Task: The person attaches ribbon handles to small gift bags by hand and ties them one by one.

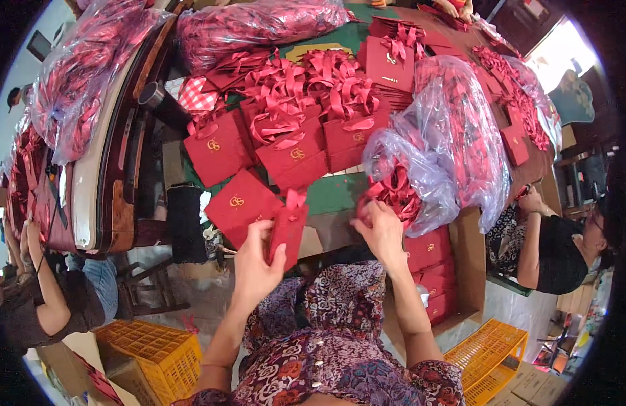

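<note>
My left hand (257,267) is closed around a small red gift bag (288,233), held just off the table's (333,193) near edge beside the flat red bags (240,201). My right hand (380,230) digs with curled fingers into the clear plastic sack (448,155) of red ribbons (394,193); what it grips I cannot tell. Pulling hard could, I think, tip the sack off the edge.

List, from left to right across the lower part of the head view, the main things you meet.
Yellow crate → left hand holding a small red gift bag → right hand at a clear plastic bag of ribbons → second yellow crate.
</note>
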A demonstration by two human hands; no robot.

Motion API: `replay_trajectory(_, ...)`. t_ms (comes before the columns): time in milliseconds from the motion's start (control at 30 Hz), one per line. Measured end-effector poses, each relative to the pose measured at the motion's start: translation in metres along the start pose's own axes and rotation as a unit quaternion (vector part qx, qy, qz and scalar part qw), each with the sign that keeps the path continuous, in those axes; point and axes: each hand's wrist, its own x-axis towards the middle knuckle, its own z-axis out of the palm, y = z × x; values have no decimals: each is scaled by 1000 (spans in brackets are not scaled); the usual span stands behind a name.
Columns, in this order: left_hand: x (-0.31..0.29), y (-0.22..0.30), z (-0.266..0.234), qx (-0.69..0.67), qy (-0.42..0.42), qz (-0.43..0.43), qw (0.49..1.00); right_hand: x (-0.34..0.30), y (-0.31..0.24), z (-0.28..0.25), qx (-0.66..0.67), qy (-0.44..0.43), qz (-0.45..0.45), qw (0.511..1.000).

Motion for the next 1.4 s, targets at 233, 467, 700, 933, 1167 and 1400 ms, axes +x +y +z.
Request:
replay_trajectory(233,-21,18,71,136,-98,115,979,-9,9,15,-19,41,-27,999)
replay_trajectory(467,-33,-9,142,131,-157,133,970,-6,0,7,149,46,16,988)
replay_trajectory(700,-5,-37,141,-51,-112,38,992,-18,-11,-1,113,-26,-51,992)
replay_trajectory(933,19,-60,144,-304,-187,-99,929,-31,-4,12,103,-125,-105,981)
replay_trajectory(1167,15,-68,145,-334,-184,-114,918,-21,1,17,299,-35,168,939)
replay_trajectory(1400,10,-63,141,-288,-191,-75,935,-2,11,27,399,-65,231,885)
